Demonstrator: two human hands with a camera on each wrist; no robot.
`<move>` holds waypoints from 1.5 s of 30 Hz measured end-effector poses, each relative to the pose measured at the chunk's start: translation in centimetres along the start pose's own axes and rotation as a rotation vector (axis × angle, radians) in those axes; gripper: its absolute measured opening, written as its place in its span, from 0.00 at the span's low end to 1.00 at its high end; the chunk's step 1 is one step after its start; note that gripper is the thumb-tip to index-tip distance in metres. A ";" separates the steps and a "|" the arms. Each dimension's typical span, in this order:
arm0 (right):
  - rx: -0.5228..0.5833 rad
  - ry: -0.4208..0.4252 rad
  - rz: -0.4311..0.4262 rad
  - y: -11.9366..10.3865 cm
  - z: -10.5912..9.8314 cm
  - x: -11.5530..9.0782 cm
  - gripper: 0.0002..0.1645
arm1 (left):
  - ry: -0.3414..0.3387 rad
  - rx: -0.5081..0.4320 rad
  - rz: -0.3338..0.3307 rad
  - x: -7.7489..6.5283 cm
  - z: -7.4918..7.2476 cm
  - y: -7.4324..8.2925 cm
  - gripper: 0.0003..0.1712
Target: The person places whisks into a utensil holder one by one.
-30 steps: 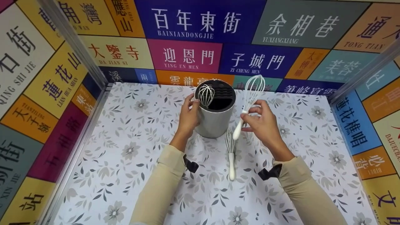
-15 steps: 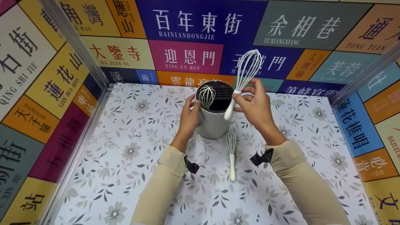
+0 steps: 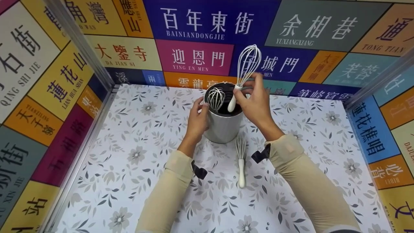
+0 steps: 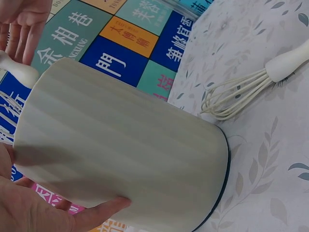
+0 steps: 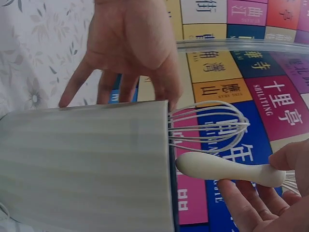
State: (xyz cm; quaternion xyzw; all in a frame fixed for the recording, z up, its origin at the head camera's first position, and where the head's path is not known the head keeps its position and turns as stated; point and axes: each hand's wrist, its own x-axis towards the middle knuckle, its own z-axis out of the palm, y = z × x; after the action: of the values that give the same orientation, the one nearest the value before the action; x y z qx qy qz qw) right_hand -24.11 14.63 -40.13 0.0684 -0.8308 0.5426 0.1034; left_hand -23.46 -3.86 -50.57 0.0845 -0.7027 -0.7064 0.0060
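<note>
A pale grey cylindrical utensil holder (image 3: 223, 128) with a black slotted top stands upright on the table. My left hand (image 3: 197, 122) holds its left side, thumb on the near wall and the other fingers round behind. One whisk (image 3: 216, 97) stands in the holder, wires up, its handle hidden inside. With thumb and fingertips, my right hand (image 3: 257, 102) pinches a second white whisk by the neck. That whisk's handle (image 5: 227, 169) points down, its end right at the holder's rim in the right wrist view. A third whisk (image 3: 241, 165) lies on the table in front of the holder.
A white cloth with grey flowers and leaves (image 3: 123, 181) covers the table. Colourful panels with large lettering (image 3: 194, 58) close off the back and both sides. A metal corner strip (image 3: 87, 48) runs up at the left.
My right hand has lifted its whisk and carried it left, from beside the holder to over its opening. My left hand has stayed on the holder.
</note>
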 end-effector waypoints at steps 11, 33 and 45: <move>-0.086 -0.027 -0.056 2.7 1.0 -0.2 0.31 | 0.005 -0.002 0.006 0.2 0.0 0.0 0.27; -0.154 -0.023 -0.047 3.0 1.4 -0.8 0.41 | -0.009 0.032 0.007 0.1 -0.2 0.0 0.28; -0.158 -0.021 -0.065 3.1 1.4 -1.2 0.37 | -0.003 0.031 0.002 0.1 -0.1 -0.1 0.28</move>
State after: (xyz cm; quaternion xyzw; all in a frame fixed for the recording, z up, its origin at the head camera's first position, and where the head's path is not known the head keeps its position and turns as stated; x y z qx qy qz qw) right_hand -23.77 14.60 -43.69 0.0927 -0.8694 0.4710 0.1173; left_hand -23.59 -3.95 -50.67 0.0828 -0.7135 -0.6957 0.0044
